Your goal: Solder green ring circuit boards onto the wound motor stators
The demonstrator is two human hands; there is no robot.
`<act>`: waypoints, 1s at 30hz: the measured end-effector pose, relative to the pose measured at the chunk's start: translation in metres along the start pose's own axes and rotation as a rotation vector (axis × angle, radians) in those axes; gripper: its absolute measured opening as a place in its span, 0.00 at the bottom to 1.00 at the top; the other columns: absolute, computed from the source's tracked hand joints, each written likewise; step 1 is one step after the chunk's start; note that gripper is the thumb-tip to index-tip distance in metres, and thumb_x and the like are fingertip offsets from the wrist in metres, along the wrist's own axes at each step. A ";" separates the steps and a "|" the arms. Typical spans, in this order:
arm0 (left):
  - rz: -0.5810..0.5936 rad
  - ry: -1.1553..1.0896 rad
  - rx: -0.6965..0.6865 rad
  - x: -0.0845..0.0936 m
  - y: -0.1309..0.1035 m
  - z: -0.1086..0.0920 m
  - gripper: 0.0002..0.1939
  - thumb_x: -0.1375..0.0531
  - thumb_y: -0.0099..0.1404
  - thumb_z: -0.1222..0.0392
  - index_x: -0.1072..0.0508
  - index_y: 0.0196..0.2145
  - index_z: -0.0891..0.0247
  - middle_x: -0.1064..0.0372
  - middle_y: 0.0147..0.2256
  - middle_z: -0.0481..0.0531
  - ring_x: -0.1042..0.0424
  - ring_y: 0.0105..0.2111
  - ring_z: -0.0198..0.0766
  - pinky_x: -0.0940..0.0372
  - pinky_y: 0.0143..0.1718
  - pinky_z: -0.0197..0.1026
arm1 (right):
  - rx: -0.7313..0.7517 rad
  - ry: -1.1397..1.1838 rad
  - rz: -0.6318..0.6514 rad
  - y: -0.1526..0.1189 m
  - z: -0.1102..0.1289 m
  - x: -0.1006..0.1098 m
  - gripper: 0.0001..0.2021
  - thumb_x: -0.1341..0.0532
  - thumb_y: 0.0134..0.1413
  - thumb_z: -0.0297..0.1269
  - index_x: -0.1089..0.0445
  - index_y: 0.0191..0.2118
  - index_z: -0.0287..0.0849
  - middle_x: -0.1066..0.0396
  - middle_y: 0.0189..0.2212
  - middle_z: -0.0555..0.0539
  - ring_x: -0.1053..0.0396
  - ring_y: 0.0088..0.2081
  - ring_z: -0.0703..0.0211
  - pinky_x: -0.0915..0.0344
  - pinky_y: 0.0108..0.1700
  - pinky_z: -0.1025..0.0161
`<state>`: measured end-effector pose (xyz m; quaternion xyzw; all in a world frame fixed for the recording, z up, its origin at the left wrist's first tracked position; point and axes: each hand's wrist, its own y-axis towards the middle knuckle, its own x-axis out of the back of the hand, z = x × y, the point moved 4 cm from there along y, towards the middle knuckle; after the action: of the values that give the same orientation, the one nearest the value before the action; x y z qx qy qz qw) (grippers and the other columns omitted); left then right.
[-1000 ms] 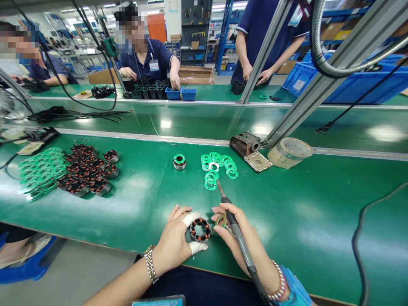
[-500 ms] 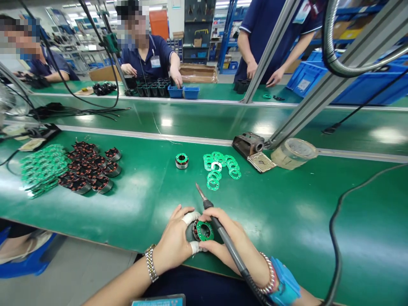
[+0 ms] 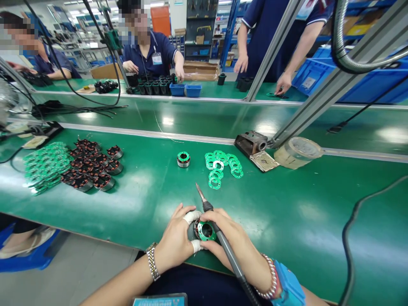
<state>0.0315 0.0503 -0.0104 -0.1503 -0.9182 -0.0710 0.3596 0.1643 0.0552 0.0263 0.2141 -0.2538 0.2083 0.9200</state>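
Near the bench's front edge, my left hand [image 3: 178,231] is closed round a motor stator [image 3: 196,229], with white tape or finger covers on its thumb and a finger. A green ring-shaped circuit board [image 3: 207,231] sits on the stator's face, turned toward me. My right hand [image 3: 232,236] has its thumb and fingertips at the board's edge and also carries a soldering iron [image 3: 225,246], tip pointing up and away to the left. Beyond the hands stands another stator [image 3: 183,160] topped with a green ring. Loose green ring boards [image 3: 215,174] lie to its right.
At left are a heap of stators [image 3: 92,165] and stacked green boards [image 3: 47,165]. A soldering iron stand [image 3: 251,143], its sponge tray [image 3: 264,161] and a plastic tub [image 3: 298,153] stand back right. A black cable [image 3: 349,238] curves along the right. Co-workers work across the bench.
The ring board in my hands has turned slightly and sits more squarely on the stator. Across the bench, the right co-worker's hands have moved apart, one reaching small parts; a black part now stands there.
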 end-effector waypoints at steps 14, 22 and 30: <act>-0.036 0.024 -0.042 -0.002 -0.003 -0.001 0.28 0.38 0.48 0.65 0.36 0.48 0.64 0.33 0.48 0.61 0.36 0.51 0.49 0.53 0.58 0.61 | 0.068 0.017 -0.068 -0.002 -0.002 -0.006 0.15 0.41 0.52 0.31 0.40 0.46 0.46 0.33 0.37 0.45 0.32 0.39 0.54 0.32 0.39 0.60; 0.007 -0.048 -0.021 0.006 -0.013 0.010 0.31 0.41 0.52 0.66 0.41 0.55 0.61 0.39 0.54 0.59 0.41 0.55 0.47 0.48 0.58 0.56 | 0.041 0.008 -0.052 -0.007 -0.011 0.008 0.22 0.35 0.46 0.36 0.41 0.48 0.46 0.32 0.42 0.43 0.31 0.43 0.53 0.32 0.45 0.58; -0.030 -0.488 0.185 0.026 -0.011 0.023 0.07 0.42 0.57 0.58 0.26 0.32 0.62 0.25 0.37 0.53 0.27 0.38 0.42 0.33 0.44 0.45 | -0.027 -0.029 -0.131 -0.022 -0.011 0.013 0.22 0.36 0.45 0.31 0.41 0.48 0.47 0.29 0.45 0.43 0.30 0.46 0.52 0.33 0.49 0.57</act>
<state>-0.0047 0.0515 -0.0103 -0.1159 -0.9825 0.0464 0.1386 0.1891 0.0464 0.0186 0.2211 -0.2553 0.1413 0.9306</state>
